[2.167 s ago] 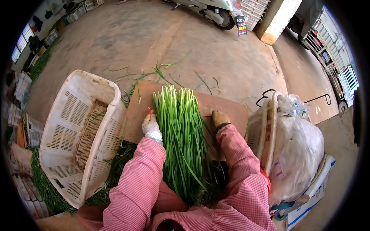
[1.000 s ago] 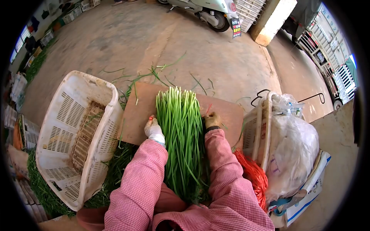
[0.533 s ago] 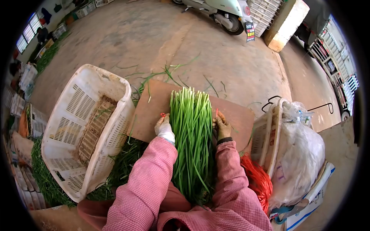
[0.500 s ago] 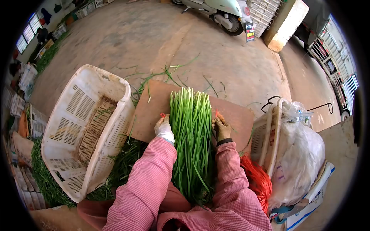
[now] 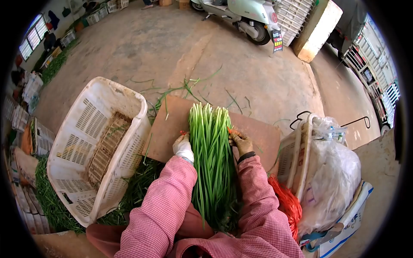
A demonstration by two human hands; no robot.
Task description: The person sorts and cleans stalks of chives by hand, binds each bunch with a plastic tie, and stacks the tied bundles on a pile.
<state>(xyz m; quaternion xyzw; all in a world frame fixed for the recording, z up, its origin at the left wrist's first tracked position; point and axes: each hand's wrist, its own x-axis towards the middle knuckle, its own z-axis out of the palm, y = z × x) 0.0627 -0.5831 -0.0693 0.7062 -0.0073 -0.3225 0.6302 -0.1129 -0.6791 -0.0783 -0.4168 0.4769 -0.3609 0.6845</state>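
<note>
A thick bundle of long green chives (image 5: 211, 150) lies across a brown board (image 5: 258, 133), pale cut ends pointing away from me. My left hand (image 5: 183, 147), in a whitish glove, is closed at the bundle's left side, with a bit of red string (image 5: 183, 132) at its fingertips. Against the right side, my right hand (image 5: 241, 144), in a dirt-stained glove, pinches another red piece of string (image 5: 232, 130). Any string running beneath the chives is hidden by them.
A white plastic crate (image 5: 97, 146) stands tilted at left beside loose greens (image 5: 142, 185). At right are a bunch of red string (image 5: 287, 204) and a crate with clear plastic bags (image 5: 333, 172). Farther off, a scooter (image 5: 254, 21) is parked; people sit at far left.
My right hand has moved left against the chives, and the bundle's upper part looks narrower. More red string shows at the right fingertips. The whole view has shifted slightly.
</note>
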